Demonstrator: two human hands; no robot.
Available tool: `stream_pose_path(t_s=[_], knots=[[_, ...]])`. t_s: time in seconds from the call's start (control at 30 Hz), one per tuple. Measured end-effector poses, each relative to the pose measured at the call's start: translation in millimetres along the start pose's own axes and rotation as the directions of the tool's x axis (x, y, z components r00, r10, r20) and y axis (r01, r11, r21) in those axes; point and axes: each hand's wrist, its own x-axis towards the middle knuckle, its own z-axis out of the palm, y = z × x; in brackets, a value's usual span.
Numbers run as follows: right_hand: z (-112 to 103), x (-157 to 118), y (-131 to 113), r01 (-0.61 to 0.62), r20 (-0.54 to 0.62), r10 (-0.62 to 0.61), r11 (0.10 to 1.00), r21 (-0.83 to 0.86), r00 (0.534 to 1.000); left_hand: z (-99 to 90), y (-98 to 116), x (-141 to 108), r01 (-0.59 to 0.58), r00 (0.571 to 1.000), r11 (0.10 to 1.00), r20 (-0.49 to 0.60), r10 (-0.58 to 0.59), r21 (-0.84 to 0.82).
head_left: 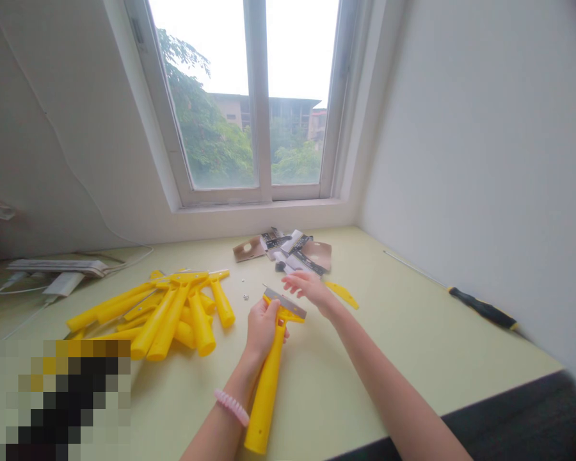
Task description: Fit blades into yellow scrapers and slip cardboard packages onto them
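My left hand (pixel 263 325) is wrapped around the head end of a yellow scraper (pixel 265 397), its thumb pressing on the flat metal blade (pixel 288 303). The scraper's handle slants down toward me along my left wrist. Just above and right of the blade is my right hand (pixel 303 286), fingers stretched out and holding nothing that I can see. A curved yellow plastic piece (pixel 343 295) lies on the table beside my right wrist. To the left is a pile of similar yellow scrapers (pixel 163 314). Small metal bits, perhaps screws (pixel 246 297), lie between the pile and my left hand.
Torn cardboard and printed packaging (pixel 292 248) lie near the window wall. A long screwdriver (pixel 480 307) rests along the right wall. A power strip (pixel 60 267) with plugs and cables sits at the back left. The lower left corner is pixelated.
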Motion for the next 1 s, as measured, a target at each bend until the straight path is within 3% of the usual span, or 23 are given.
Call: stream_pose_path(t_s=[0.17,0.37,0.67,0.8,1.0], knots=[[16,34,-16,0.095,0.060,-0.078,0.924,-0.371,0.995,2.9,-5,-1,0.052,0.999,0.997,0.001,-0.052,0.063],[39,51,-32,0.086,0.104,-0.032,0.817,-0.570,0.994,2.4,-7,-2,0.050,0.998,0.993,-0.045,-0.045,0.107],[47,55,-28,0.056,0.071,-0.007,0.699,-0.713,0.997,4.8,-4,-3,0.086,0.995,0.989,-0.063,-0.079,0.119],[28,46,-23,-0.003,-0.019,-0.019,0.650,-0.760,1.000,3.6,-6,-1,0.083,0.995,0.988,-0.074,-0.074,0.133],[-38,12,-3,-0.169,-0.216,-0.007,0.598,-0.784,0.976,2.0,-4,0,0.048,0.992,0.985,-0.122,-0.028,0.166]])
